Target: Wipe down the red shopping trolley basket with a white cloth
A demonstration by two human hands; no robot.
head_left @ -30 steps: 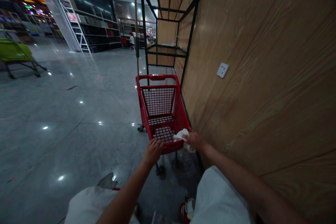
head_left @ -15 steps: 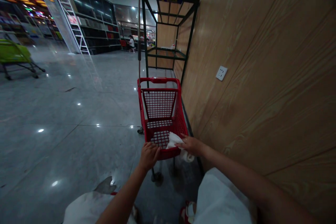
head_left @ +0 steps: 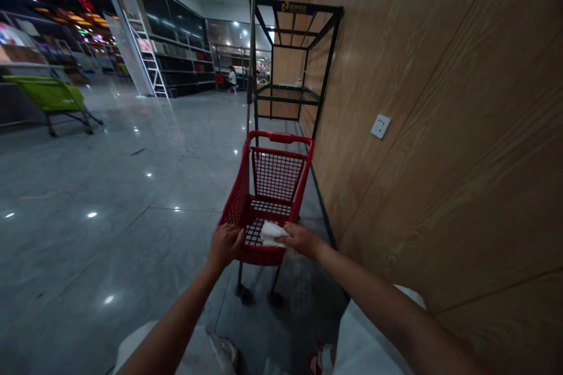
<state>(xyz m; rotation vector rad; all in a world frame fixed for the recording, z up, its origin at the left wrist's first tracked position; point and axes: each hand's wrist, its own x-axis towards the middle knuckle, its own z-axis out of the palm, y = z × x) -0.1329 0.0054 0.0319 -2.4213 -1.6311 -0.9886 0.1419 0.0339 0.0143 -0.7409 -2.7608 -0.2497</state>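
A small red shopping cart [head_left: 276, 176] stands on the grey floor beside a wooden wall, its mesh basket empty. My left hand [head_left: 225, 244] is closed round the near rim of the cart at its left corner. My right hand [head_left: 299, 239] presses a white cloth [head_left: 270, 232] onto the same rim, fingers curled over it. A thin pole rises from the cart's far end. My knees in white trousers show at the bottom.
A wooden panel wall [head_left: 440, 129] with a white socket [head_left: 380, 126] runs along the right. A dark metal rack [head_left: 299, 64] stands behind the cart. A green cart [head_left: 50, 96] and a ladder [head_left: 147, 55] are far left. A person crouches far back by shelves.
The cart has swung so its far end points a little right and its near end sits lower left. My right hand has slid the cloth leftward along the rim.
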